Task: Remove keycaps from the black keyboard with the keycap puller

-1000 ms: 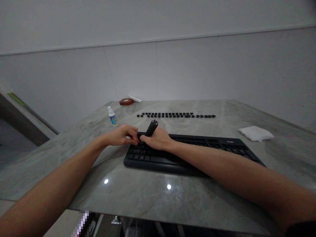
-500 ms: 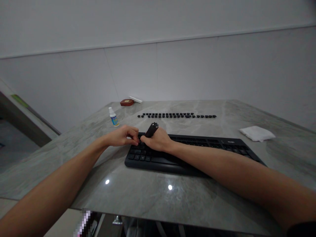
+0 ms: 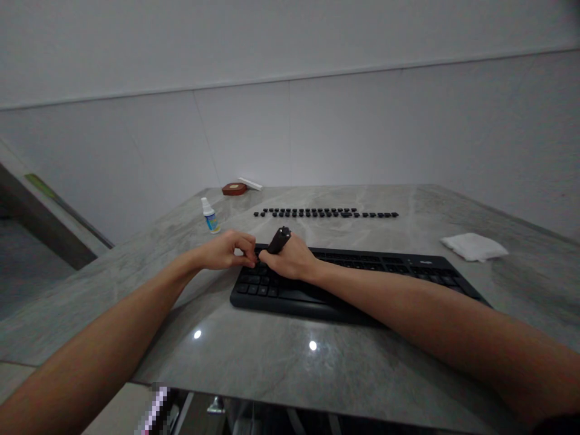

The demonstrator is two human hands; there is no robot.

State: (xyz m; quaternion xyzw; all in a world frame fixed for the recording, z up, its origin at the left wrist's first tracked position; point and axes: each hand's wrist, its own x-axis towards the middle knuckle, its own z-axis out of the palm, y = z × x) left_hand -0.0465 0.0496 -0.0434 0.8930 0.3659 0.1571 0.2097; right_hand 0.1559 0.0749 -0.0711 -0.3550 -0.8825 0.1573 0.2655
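Observation:
A black keyboard (image 3: 308, 305) lies on the marble-look table, with several keys in its lower left corner showing. My right hand (image 3: 294, 258) is wrapped round a thick dark handle (image 3: 279, 240), which leans over the keyboard's left part; its working end is hidden under my fingers. At the keyboard's upper left edge, my left hand (image 3: 232, 249) is closed in a pinch, fingertips close to my right thumb. What the pinch holds, if anything, cannot be made out. Behind the keyboard, several loose black keycaps (image 3: 312, 213) stand in two rows.
A small white spray bottle (image 3: 210, 216) with a blue label stands left of the keyboard. Farther back are a reddish-brown case (image 3: 234, 189) and a white flat piece (image 3: 251, 183). To the right lies a folded white cloth or tissue (image 3: 474, 247). A wall closes off the table's far side.
Both hands stay at the keyboard's upper left in nearly the same pose. The whole view has shifted very slightly; nothing else has visibly moved.

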